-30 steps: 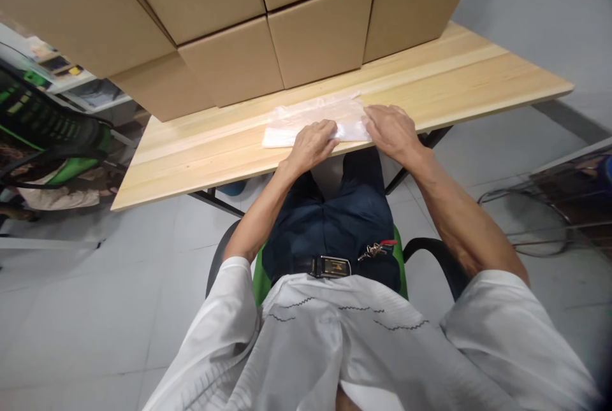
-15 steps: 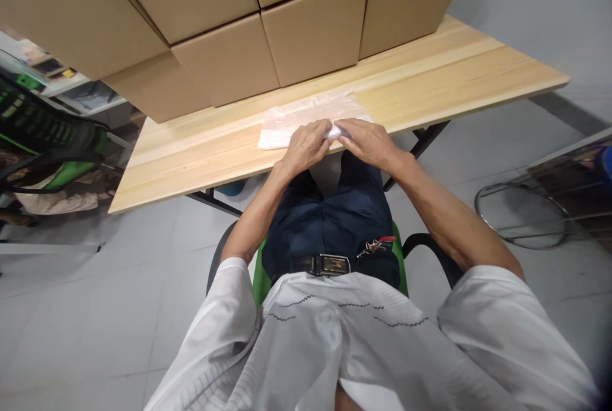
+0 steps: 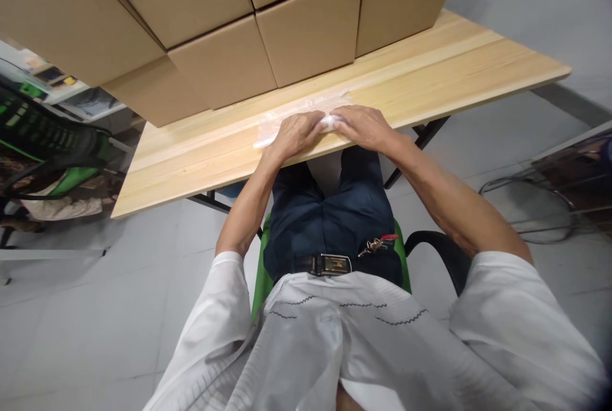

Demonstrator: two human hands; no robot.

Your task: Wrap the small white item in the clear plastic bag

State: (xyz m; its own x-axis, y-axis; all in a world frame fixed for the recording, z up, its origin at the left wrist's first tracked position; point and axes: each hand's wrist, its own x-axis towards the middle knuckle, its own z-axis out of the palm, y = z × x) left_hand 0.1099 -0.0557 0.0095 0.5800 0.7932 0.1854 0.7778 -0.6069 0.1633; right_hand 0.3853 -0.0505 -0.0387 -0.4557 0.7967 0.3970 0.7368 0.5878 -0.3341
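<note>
Plastic sheet [image 3: 275, 123] laid lengthwise along the table [image 3: 459, 73]
Its bunched near edge is grasped by left hand [image 3: 300, 132] and right hand [image 3: 364, 126] alike, fingers curled; flat part lies beyond.

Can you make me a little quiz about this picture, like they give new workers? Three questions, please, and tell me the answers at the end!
1. What are the left hand and the right hand holding?
A) a cup
B) thin pale plastic
C) a book

2. True or false: the cardboard boxes stand on the wooden table.

3. Fill in the missing word: the keys are on the person's own ____ side, against the dark trousers.

Key:
1. B
2. True
3. right
</note>
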